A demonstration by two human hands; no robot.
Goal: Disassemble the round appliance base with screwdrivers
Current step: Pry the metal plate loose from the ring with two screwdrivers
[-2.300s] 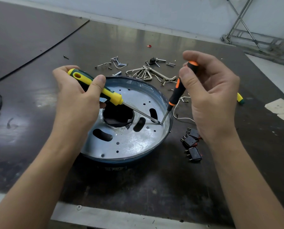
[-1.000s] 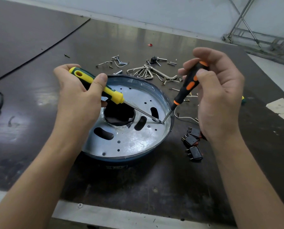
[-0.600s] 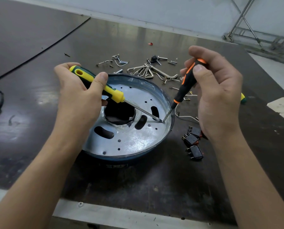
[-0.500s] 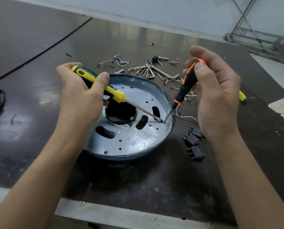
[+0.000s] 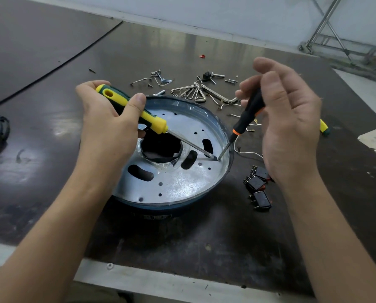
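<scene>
Head camera, looking down at the workbench: we see the round appliance base (image 5: 178, 182) sitting open side up in the middle of the dark table (image 5: 204, 243). The left hand (image 5: 108, 132) grips the yellow-green screwdriver (image 5: 152, 120), fingers wrapped round the handle and thumb laid along it. The right hand (image 5: 289, 127) pinches the black-orange screwdriver (image 5: 247, 115) between thumb and fingertips, its other fingers loosely spread. We find both blades meeting at one spot on the silver plate, just inside the base's right rim. Hex keys (image 5: 195, 92) and loose screws (image 5: 152, 78) lie behind the base; black switches (image 5: 258, 186) and a white wire (image 5: 247, 153) lie to its right.
</scene>
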